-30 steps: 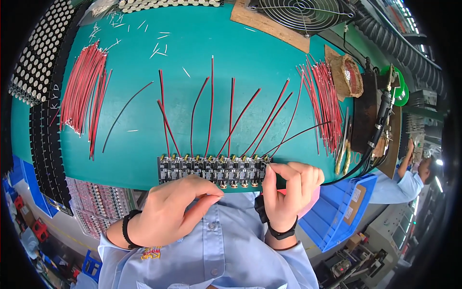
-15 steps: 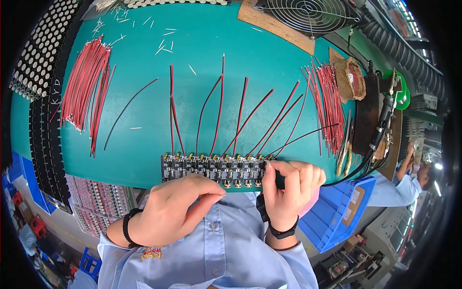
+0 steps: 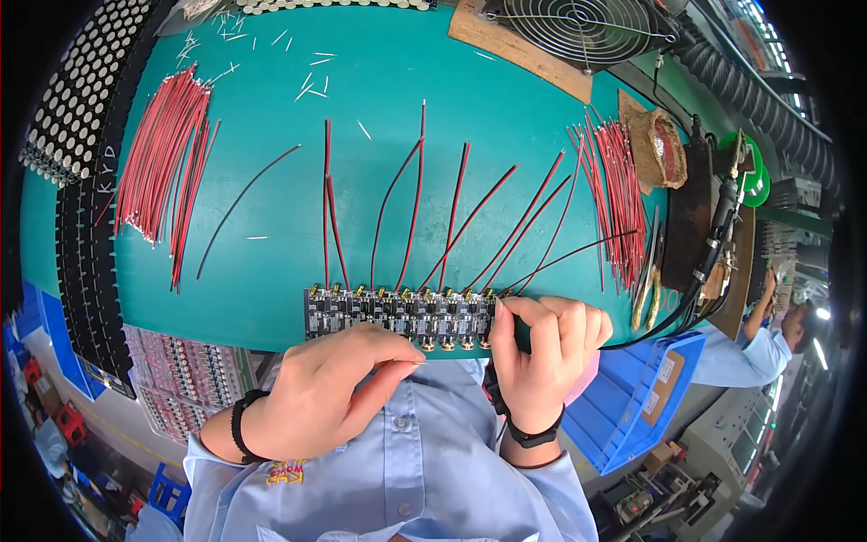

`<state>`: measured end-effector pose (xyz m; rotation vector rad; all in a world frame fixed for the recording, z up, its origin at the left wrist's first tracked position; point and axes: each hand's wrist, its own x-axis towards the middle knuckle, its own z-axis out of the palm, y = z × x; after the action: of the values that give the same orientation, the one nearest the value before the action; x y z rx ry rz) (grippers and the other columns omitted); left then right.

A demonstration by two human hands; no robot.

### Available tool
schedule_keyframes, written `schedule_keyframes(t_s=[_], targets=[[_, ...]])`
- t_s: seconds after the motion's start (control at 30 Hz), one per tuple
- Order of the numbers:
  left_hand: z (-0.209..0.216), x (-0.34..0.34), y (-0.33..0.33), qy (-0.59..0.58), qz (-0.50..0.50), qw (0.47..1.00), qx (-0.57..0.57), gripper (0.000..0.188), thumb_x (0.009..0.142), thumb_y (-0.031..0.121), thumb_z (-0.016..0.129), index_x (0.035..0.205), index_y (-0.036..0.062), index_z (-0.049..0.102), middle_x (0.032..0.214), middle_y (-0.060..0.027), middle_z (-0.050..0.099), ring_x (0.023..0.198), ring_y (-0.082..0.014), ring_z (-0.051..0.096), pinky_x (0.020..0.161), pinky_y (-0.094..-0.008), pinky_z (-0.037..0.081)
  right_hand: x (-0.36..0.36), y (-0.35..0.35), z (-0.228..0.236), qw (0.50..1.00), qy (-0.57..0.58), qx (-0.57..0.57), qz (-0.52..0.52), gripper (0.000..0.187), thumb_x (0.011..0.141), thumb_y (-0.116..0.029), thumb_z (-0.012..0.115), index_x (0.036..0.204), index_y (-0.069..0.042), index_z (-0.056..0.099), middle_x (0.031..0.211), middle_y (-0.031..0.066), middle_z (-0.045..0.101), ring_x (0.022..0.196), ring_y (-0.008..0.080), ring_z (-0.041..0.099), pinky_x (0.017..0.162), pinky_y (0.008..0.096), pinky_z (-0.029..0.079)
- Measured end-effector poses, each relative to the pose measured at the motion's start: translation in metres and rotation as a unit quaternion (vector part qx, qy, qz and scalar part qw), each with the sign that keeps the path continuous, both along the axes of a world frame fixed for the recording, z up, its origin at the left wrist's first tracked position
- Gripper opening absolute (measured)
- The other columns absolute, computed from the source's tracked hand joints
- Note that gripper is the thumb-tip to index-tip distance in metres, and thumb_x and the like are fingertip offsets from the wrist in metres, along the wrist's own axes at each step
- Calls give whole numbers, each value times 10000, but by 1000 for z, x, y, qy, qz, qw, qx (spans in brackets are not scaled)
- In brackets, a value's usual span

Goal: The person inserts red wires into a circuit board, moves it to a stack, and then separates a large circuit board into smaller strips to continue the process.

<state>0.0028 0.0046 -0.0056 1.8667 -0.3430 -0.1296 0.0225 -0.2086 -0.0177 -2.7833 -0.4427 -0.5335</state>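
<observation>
A strip of small circuit boards (image 3: 397, 310) lies along the near edge of the green mat, with several red and black wires (image 3: 420, 199) fanning away from its far side. My right hand (image 3: 546, 348) has thumb and bent forefinger closed at the strip's right end, gripping the board edge there. Just below the strip's near edge, my left hand (image 3: 339, 388) is closed with thumb and forefinger pressed together. What sits in that pinch, if anything, is too small to make out. The left hand covers part of the strip's near side.
Bundles of red and black wires lie at left (image 3: 163, 163) and right (image 3: 614, 199). One loose wire (image 3: 237, 199) rests between. A fan (image 3: 578, 32) stands at the back, a soldering iron (image 3: 718, 226) at right. A blue bin (image 3: 632, 402) is beside the table.
Very little differs. One wire at the strip's left has shifted slightly. Both hands keep nearly the same place and pose.
</observation>
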Motion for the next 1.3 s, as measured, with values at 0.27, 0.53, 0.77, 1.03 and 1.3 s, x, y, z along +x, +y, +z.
schedule_keyframes(t_s=[0.27, 0.53, 0.77, 1.03, 1.3], targets=[[-1, 0, -2, -4, 5, 1000, -7, 220, 799, -73, 683, 963, -1, 556, 872, -129, 700, 750, -204, 694, 649, -284, 544, -8, 1, 8, 999, 10, 47, 15, 233, 664, -166, 787, 840, -132, 638, 824, 11, 534, 777, 227, 482, 766, 354, 325], [-2, 2, -3, 1, 23, 999, -33, 199, 798, -69, 679, 969, -9, 595, 871, -129, 682, 741, -224, 685, 629, -292, 540, -20, 5, 12, 984, 51, 134, 110, 273, 653, -307, 770, 826, -126, 663, 803, -2, 521, 756, 207, 470, 738, 358, 327], [-3, -2, -1, 2, 45, 998, -53, 221, 787, -88, 677, 989, -13, 626, 891, -126, 681, 752, -219, 688, 637, -287, 544, -23, 6, 12, 984, 50, 121, 121, 296, 622, -293, 781, 863, -155, 680, 811, -15, 517, 763, 197, 466, 760, 355, 301], [2, -1, 8, -25, 33, 999, -23, 241, 809, -119, 647, 976, -21, 504, 892, -172, 688, 766, -203, 685, 680, -282, 538, -17, 25, 3, 989, 60, 58, 119, 328, 603, -223, 791, 904, -196, 663, 874, -24, 505, 841, 198, 463, 789, 358, 287], [1, -2, 9, -36, 30, 999, -23, 235, 814, -118, 642, 981, -24, 506, 891, -176, 684, 767, -200, 686, 680, -283, 546, -15, 29, 5, 988, 96, 59, 109, 315, 600, -193, 782, 883, -184, 644, 899, -12, 486, 882, 212, 461, 808, 374, 277]])
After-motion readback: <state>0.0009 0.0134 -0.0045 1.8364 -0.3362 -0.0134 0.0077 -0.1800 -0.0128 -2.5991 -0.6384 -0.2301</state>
